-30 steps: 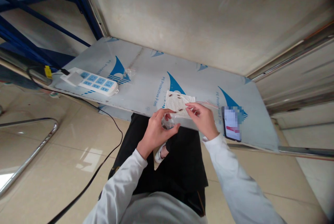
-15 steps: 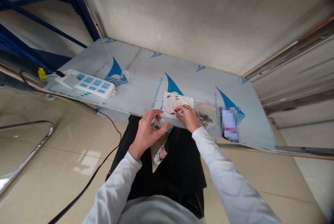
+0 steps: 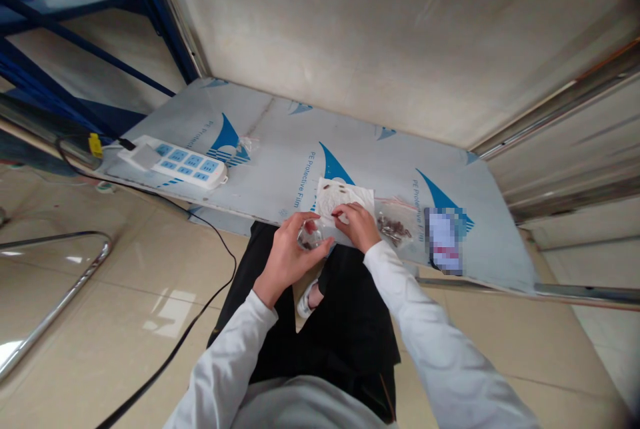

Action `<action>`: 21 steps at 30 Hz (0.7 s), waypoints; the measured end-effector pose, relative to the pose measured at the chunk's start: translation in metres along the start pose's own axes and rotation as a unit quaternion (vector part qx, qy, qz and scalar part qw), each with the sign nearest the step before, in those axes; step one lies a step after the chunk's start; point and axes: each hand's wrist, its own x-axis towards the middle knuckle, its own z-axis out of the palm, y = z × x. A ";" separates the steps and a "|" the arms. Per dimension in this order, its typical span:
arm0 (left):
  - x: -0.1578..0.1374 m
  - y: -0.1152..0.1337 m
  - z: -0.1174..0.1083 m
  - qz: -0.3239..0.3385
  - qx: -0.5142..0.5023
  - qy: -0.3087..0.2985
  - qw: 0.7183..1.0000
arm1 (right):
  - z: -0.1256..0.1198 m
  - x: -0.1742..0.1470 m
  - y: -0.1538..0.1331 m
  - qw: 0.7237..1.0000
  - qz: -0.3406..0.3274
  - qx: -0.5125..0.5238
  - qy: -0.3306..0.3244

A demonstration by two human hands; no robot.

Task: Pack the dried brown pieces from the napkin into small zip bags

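Near the table's front edge, my left hand (image 3: 290, 254) curls its thumb and fingers around a small clear container (image 3: 310, 237) with dark bits inside. Whether it is a cup or a bag is hard to tell. Over a white tissue (image 3: 325, 199), the fingertips of my right hand (image 3: 356, 221) are pinched together. Anything between them is too small to make out. A few small dark brown pieces (image 3: 342, 192) lie on the tissue. Just right of that hand rests a clear zip bag (image 3: 395, 226) with several brown pieces in it.
A white power strip (image 3: 190, 169) lies on the film-covered table (image 3: 270, 182) at the left, its black cable (image 3: 200, 309) hanging to the floor. A scrap of clear plastic (image 3: 249, 144) is near it. At the right lies a blurred-out flat object (image 3: 444, 240). A wall rises behind.
The whole view has shifted slightly, with things appearing a little farther right. My right fingertips have drawn slightly closer to the container in my left hand, which keeps its hold.
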 end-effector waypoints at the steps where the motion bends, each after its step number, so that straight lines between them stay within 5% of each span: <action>1: 0.000 0.001 0.000 0.000 0.000 0.000 1.000 | -0.008 -0.004 -0.011 0.998 0.015 0.039 0.036; 4: 0.000 0.003 0.000 0.008 -0.011 -0.007 1.000 | -0.036 -0.023 -0.053 0.978 0.032 0.168 0.118; 8: 0.001 0.009 0.002 0.031 -0.039 -0.027 0.998 | -0.058 -0.038 -0.091 0.983 -0.018 0.170 0.061; 15: 0.000 0.020 0.005 0.044 -0.045 -0.013 0.998 | -0.073 -0.037 -0.091 0.998 -0.054 0.034 -0.015; 21: -0.004 0.021 0.003 0.048 -0.073 -0.010 0.996 | -0.085 -0.041 -0.083 0.990 -0.090 0.100 -0.050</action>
